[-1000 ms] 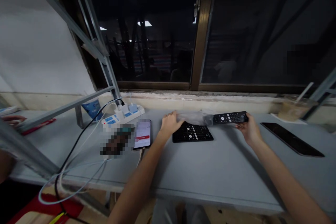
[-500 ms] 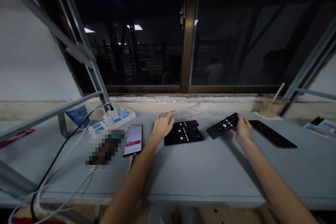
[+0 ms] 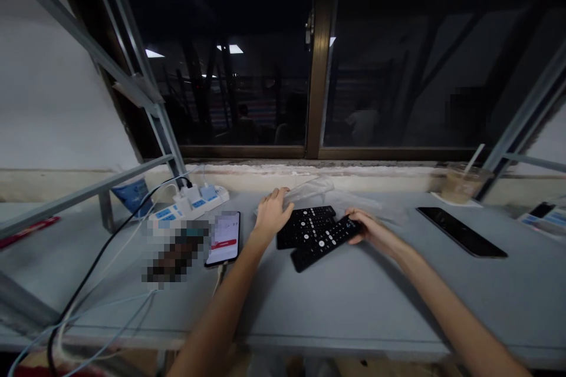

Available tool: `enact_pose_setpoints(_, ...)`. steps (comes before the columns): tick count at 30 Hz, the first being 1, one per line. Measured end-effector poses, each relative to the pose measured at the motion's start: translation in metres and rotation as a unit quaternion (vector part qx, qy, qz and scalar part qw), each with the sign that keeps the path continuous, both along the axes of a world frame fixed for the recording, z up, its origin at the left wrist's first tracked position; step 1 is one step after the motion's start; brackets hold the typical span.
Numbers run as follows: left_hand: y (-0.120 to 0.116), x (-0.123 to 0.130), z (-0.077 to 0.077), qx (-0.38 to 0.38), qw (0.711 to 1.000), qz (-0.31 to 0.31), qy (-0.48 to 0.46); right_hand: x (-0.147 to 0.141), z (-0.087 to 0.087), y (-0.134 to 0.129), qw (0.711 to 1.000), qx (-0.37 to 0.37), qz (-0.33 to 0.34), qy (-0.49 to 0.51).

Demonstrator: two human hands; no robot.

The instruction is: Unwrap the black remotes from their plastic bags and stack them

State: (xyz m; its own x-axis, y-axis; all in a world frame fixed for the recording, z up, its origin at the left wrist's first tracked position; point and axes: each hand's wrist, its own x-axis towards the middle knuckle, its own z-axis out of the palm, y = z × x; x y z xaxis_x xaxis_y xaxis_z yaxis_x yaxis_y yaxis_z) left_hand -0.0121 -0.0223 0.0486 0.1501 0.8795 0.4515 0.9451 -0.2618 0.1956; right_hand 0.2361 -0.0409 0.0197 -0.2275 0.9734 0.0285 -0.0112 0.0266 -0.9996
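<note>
My right hand [image 3: 363, 227] grips the upper end of a black remote control [image 3: 325, 244] with white and grey buttons. That remote is tilted, its lower end pointing left and toward me, and it partly covers the other black remotes [image 3: 312, 214] lying side by side on the table. At their left end rests my left hand [image 3: 273, 212], fingers stretched out and thumb apart, close to the remotes. Just behind its fingertips is a clear plastic bag [image 3: 312, 189]; whether the fingers touch it I cannot tell.
On the left lie a lit phone [image 3: 224, 238] on a cable, a blurred-out object [image 3: 179, 253] and a white power strip [image 3: 198, 206] with plugs. A dark tablet-like slab [image 3: 460, 231] and a drink cup [image 3: 460, 185] with a straw are at right. Behind the grey table [image 3: 336, 312] is a window.
My right hand has brought its remote leftward and toward me, over the row of remotes. My left hand has stayed almost in place. The clear plastic behind the remotes has shifted slightly.
</note>
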Motion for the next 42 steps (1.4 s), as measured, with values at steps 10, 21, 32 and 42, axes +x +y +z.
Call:
enact_pose_setpoints(10, 0.003, 0.001, -0.007, -0.012, 1.0, 0.004, 0.021, 0.003, 0.008, -0.015, 0.959, 0.087, 0.165, -0.212)
enact_pose_setpoints(21, 0.006, -0.002, -0.011, -0.027, 0.999, 0.018, 0.026, -0.005, 0.002, -0.011, 0.896, 0.236, 0.19, -0.323)
enact_pose_setpoints(32, -0.003, 0.02, -0.018, -0.025, 0.993, -0.1, 0.055, 0.002, 0.001, -0.003, 0.923, 0.276, 0.012, -0.266)
enact_pose_setpoints(42, -0.025, 0.046, -0.023, 0.047, 0.975, -0.193, 0.1, 0.008, 0.003, 0.005, 0.902, 0.346, -0.122, -0.226)
